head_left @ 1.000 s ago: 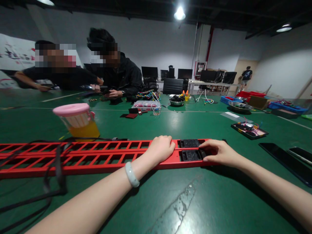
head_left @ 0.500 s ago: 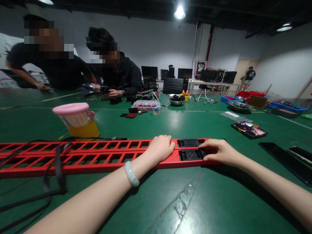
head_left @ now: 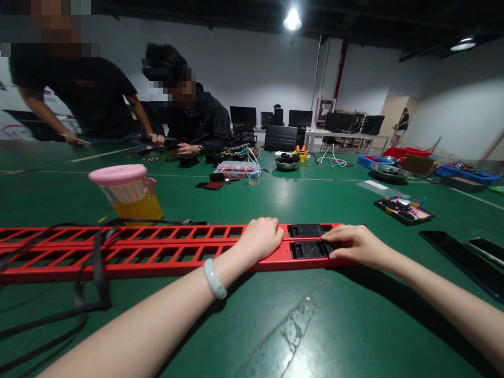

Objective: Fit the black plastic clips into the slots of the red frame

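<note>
A long red slotted frame (head_left: pixel 169 270) with two rows of rectangular openings lies across the green table. My left hand (head_left: pixel 262 239), with a pale bangle at its wrist, presses down on the frame with its fingers curled over it. Two black plastic modules (head_left: pixel 306 230) sit in openings at the right end, one in each row. My right hand (head_left: pixel 354 244) has thumb and fingers closed around a small dark piece (head_left: pixel 327 249) at the right side of the near module. Most of that piece is hidden by the fingers.
Black straps (head_left: pixel 100 268) hang over the frame's left part. A pink-lidded jug (head_left: pixel 137 205) of orange liquid stands behind it. To the right lie a tray of parts (head_left: pixel 405 211) and a dark phone-like slab (head_left: pixel 460 262). Two people (head_left: pixel 197 118) work across the table.
My two hands keep nearly the same places on the frame, the right fingers closing slightly at the dark piece. Across the table, the person at the left has straightened up.
</note>
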